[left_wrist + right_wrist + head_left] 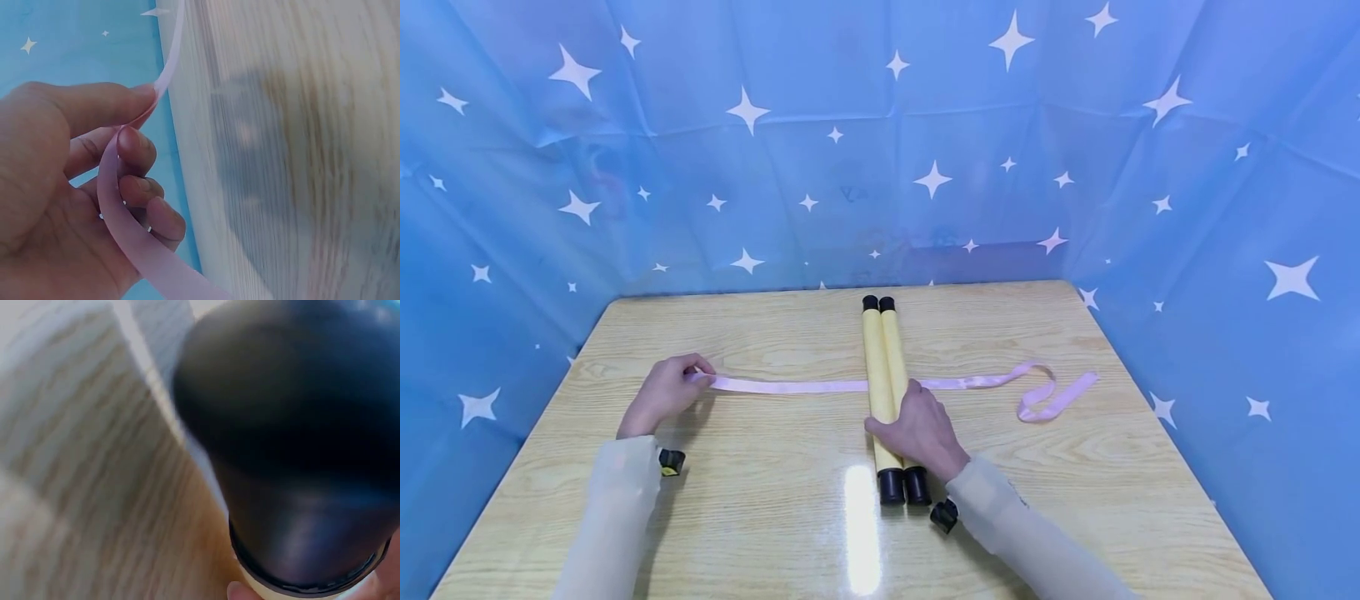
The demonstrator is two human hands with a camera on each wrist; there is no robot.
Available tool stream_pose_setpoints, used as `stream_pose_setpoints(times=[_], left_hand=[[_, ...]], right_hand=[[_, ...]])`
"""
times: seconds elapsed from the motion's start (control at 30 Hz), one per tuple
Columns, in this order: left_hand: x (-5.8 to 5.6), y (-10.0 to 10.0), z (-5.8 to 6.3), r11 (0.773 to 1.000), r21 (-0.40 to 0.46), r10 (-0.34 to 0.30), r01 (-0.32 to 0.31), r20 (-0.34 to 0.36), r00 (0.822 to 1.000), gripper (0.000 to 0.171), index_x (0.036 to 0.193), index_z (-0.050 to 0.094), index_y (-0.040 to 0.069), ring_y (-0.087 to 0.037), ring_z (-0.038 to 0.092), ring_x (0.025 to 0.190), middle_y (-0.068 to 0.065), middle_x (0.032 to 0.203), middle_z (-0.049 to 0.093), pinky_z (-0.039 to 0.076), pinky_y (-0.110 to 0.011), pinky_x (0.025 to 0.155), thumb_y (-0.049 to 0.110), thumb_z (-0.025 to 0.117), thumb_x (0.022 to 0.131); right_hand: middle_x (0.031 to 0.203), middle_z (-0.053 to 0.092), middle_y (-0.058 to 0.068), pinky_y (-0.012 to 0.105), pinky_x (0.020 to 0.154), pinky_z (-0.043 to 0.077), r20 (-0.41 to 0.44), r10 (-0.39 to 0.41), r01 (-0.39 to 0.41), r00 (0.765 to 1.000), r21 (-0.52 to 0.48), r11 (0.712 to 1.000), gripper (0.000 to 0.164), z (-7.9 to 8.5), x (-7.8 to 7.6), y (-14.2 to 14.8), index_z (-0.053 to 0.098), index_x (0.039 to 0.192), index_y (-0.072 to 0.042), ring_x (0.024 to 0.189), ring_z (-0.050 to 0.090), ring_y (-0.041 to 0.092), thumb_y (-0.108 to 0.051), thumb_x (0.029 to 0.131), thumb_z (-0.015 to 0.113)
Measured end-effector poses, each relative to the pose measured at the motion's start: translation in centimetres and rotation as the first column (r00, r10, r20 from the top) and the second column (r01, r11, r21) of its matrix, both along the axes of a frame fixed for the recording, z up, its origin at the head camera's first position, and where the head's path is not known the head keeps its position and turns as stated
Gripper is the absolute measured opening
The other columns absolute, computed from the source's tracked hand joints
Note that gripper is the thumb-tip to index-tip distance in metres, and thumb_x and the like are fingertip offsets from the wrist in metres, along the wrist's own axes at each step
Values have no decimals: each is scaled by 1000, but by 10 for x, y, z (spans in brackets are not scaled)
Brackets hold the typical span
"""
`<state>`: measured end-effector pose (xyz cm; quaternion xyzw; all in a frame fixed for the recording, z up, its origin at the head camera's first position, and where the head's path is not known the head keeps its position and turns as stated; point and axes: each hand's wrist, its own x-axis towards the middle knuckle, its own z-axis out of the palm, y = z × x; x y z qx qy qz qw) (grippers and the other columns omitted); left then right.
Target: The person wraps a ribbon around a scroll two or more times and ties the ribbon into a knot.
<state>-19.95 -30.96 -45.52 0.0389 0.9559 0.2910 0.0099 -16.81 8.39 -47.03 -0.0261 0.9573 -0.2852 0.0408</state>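
Between thumb and index finger my left hand (668, 392) pinches one end part of a pink satin ribbon (797, 387). A loose tail of ribbon (134, 237) bends down past the palm in the left wrist view. Two yellow rolls with black end caps, like a rolled scroll (877, 358), lie side by side across the ribbon, at the table's middle. My right hand (925, 427) grips the rolls near their front, thumb on the left one and fingers along the right side. A black end cap (300, 425) fills much of the right wrist view, hiding most of that hand.
The wooden table (760, 500) has a glare spot in front of the rolls. Right of them, the ribbon's other end (1060, 400) lies in a loose curl. A blue star-printed curtain (820, 167) stands behind and beside the table.
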Motion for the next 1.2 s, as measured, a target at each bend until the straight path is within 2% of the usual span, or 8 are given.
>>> stream_pose_setpoints(times=[0.2,0.37,0.57,0.83,0.93,1.03,1.1,1.2], left_hand=[[2,-6,-2,1000,-14,10,-10,1,1000,15,102,69,4,-21,43,63,-6,71,53,37,-33,59,15,62,94],[4,-10,-3,1000,-25,15,-14,44,999,17,104,68,4,-21,44,63,-6,72,54,38,-33,59,17,60,96],[6,-12,-5,999,-28,29,-26,89,996,18,105,67,3,-21,48,63,-6,73,56,40,-33,59,17,59,97],[5,-11,-9,998,-55,25,-20,89,996,16,102,67,2,-20,54,67,-9,81,63,44,-34,61,14,59,95],[4,-9,-10,997,-79,30,-24,81,996,13,99,68,3,-23,54,72,-10,87,64,45,-35,64,12,60,93],[4,-7,-11,995,-98,24,-20,44,999,12,97,68,3,-28,54,79,-14,92,64,46,-39,67,11,63,90],[4,-3,-11,995,-103,16,-15,16,1000,15,100,68,2,-35,53,89,-18,97,63,47,-44,70,12,64,90],[3,7,-9,995,-99,-22,18,-36,999,23,108,67,-1,-43,47,101,-25,106,59,45,-51,77,14,66,90]], right_hand=[[81,52,7,29,51,43,8,-13,13,1000,48,999,74,-2,3,-1,50,112,4,63,52,20,-54,70,67],[81,50,8,28,50,44,-18,-5,7,1000,81,997,84,-4,4,-3,48,118,7,62,52,20,-58,69,69],[83,47,11,28,45,42,-42,19,-13,999,141,990,92,-5,7,-6,46,118,9,58,51,21,-65,69,69],[85,49,12,28,44,42,-37,52,-43,998,207,977,103,-3,7,-4,46,124,10,57,50,20,-74,69,66],[96,54,15,30,50,45,-1,65,-63,998,218,974,111,0,6,1,45,132,10,65,53,22,-79,69,63],[115,56,19,36,63,51,41,86,-93,995,222,971,115,4,2,10,44,141,6,83,59,26,-83,70,58],[122,56,19,39,72,52,47,107,-114,993,208,971,111,6,-3,18,46,142,3,93,59,28,-83,72,56],[120,59,15,41,80,52,12,154,-154,988,153,976,95,8,-12,32,54,138,-1,97,59,27,-75,79,58]])
